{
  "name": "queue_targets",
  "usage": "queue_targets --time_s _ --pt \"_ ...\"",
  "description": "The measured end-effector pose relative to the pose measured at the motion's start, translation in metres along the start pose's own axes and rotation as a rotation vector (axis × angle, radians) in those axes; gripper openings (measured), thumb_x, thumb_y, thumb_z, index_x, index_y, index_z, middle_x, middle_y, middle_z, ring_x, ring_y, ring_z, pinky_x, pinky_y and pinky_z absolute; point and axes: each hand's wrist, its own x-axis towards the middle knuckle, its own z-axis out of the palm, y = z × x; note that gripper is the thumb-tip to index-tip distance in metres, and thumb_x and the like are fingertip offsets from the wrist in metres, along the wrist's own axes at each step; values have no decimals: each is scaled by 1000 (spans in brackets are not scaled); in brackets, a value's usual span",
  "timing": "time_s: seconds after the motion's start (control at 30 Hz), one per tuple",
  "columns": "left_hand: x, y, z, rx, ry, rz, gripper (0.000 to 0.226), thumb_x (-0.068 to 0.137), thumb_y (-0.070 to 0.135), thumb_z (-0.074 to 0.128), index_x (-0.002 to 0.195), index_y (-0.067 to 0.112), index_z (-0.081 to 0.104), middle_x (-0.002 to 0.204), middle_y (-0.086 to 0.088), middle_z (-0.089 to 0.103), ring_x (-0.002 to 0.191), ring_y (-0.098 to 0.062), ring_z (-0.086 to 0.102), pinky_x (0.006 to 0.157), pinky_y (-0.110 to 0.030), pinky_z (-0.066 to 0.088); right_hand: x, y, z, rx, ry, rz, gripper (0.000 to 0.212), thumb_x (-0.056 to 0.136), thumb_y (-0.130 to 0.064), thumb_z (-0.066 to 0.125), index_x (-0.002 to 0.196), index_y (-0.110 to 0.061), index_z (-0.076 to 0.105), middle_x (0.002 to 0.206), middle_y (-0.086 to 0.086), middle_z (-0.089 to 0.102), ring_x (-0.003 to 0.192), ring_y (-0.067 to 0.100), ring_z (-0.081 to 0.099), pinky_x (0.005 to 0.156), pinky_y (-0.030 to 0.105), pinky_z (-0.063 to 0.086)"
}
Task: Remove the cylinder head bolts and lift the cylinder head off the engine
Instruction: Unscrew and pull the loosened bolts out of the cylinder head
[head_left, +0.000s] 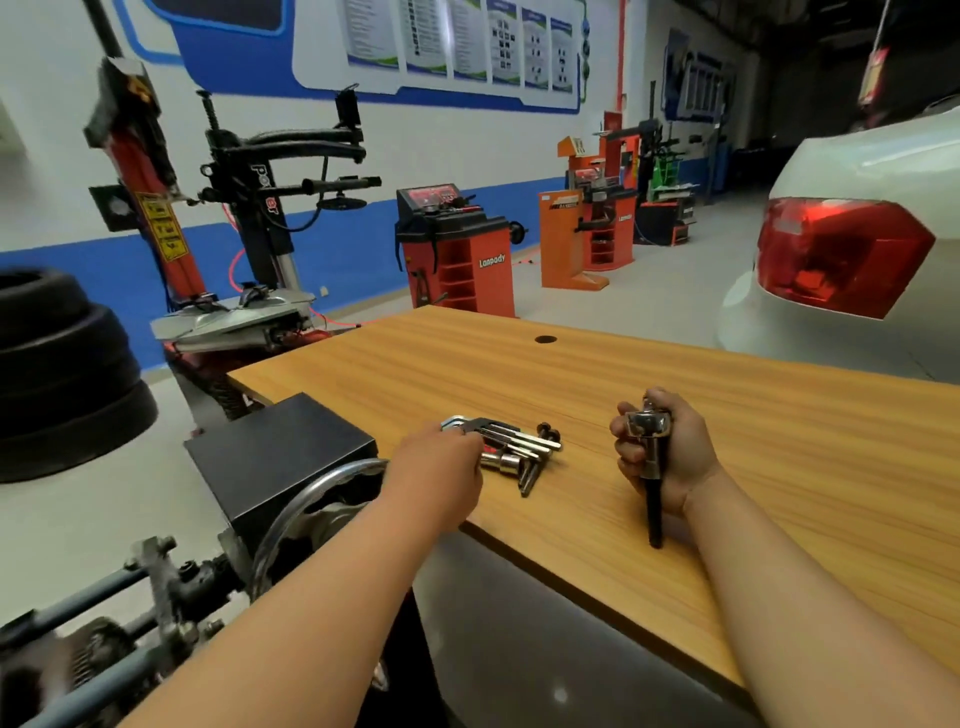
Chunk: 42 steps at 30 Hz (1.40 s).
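Two hands are working the wooden bench (597, 374): our right hand (667, 452) is gripping the ratchet wrench (649, 457) ready, our left hand (441, 462) is curling over the hex keys (514, 434) (choosing a bit), while the engine (156, 597) is waiting lower left

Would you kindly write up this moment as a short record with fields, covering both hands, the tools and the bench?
place: workshop, wooden bench
left hand: resting on the hex key set among the loose tools; whether the fingers grip it cannot be told
right hand: closed around a ratchet wrench, black handle pointing toward the person
loose tools: socket and bolts beside the keys
engine: lower left, off the bench
background: white car, stacked tyres
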Motion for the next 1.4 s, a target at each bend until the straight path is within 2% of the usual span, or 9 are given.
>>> queue_targets --time_s 0.2,0.33,0.47,0.63,0.7,1.0,1.13,1.3,1.4 --pt "-79 -105 -66 47 30 -185 16 93 33 47 89 22 58 85 1 62 83 -22 52 64 -33 43 -36 16 102 44 -95 -158 26 89 -35 43 76 -14 53 68 2 54 44 11 47 42 18 33" --pt "-144 -169 -100 48 99 -292 14 90 32 50 89 22 60 90 1 58 87 -23 54 70 -36 47 -57 44 210 28 -262 -48 34 87 -36 42 73 -9 57 63 2 57 43 11 46 40 18 34" --pt "-232 -256 -131 88 116 -565 20 92 33 50 102 21 64 103 -2 58 98 -24 52 79 -36 46 -81 105 322 -2 -419 70 30 86 -33 42 75 -8 55 61 3 55 41 11 45 38 18 34" --pt "-347 -349 -154 57 -230 -895 44 95 54 38 129 30 54 135 -3 54 122 -29 46 98 -38 41 -108 178 443 -3 -591 219 27 88 -31 38 78 -8 49 56 3 55 38 11 46 39 15 34" --pt "-371 -364 -152 -21 -255 -948 53 94 61 35 136 33 49 140 0 50 127 -29 41 102 -40 37 -113 205 483 -4 -618 244 26 88 -30 37 80 -8 49 55 4 57 37 11 47 39 14 36" --pt "-338 -402 -151 -338 244 -894 22 91 32 52 107 26 67 108 5 66 96 -14 57 85 -31 47 -93 311 574 -34 -455 217 30 86 -23 50 110 -4 54 83 14 61 54 20 59 50 28 50" --pt "-323 -403 -137 -367 442 -775 11 92 31 55 89 27 65 89 10 61 84 -10 54 76 -27 42 -80 351 560 -74 -349 213 26 88 -24 47 97 -3 58 72 13 63 53 20 60 52 30 47" --pt "-325 -410 -127 -455 477 -769 17 90 38 56 75 32 61 76 16 59 72 2 52 61 -18 36 -64 356 549 200 -257 361 18 91 -26 45 84 -11 50 55 7 60 44 17 56 50 25 45" --pt "-327 -407 -127 -451 333 -709 14 88 38 58 75 35 63 77 20 60 72 10 51 59 -12 33 -62 350 544 230 -312 314 18 93 -29 44 82 -15 47 58 7 61 45 17 58 48 24 47"
